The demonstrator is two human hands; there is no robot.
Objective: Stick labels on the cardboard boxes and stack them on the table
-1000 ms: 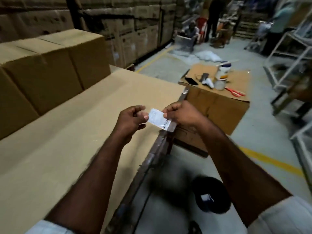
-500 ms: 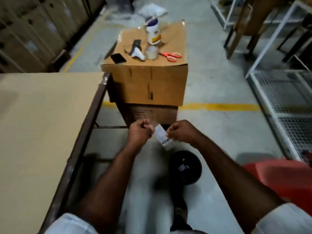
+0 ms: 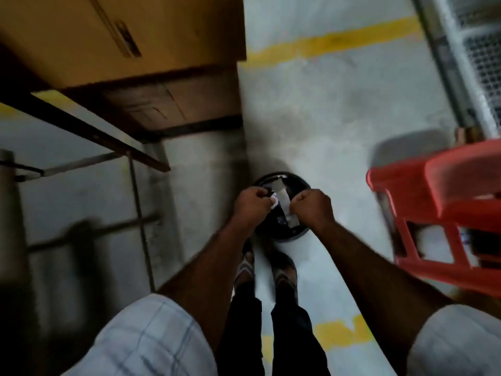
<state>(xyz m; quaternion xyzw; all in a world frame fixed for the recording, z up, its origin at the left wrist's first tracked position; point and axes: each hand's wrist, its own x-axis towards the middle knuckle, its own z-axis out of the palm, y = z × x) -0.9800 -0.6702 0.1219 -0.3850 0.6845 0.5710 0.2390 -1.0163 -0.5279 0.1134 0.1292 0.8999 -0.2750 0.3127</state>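
I look straight down at the floor. My left hand (image 3: 253, 203) and my right hand (image 3: 313, 208) are held close together above a round black bin (image 3: 295, 232) on the floor. Both pinch a small white label (image 3: 283, 199), a strip stretched between them; the left fingers grip a small white piece at its upper end. The picture is blurred, so the print on the label is unreadable. Two stacked cardboard boxes (image 3: 151, 36) stand at the upper left. The table's dark metal frame (image 3: 89, 131) runs across the left.
A red plastic stool (image 3: 444, 221) stands close on the right. A white wire rack (image 3: 477, 58) is at the upper right. Yellow floor lines (image 3: 339, 40) cross the grey concrete. My feet in sandals (image 3: 265, 270) are just below the bin.
My view has swung from the tabletop down to the floor. Both hands, still holding the label, now hang over the black bin. The boxes have slid to the upper left.
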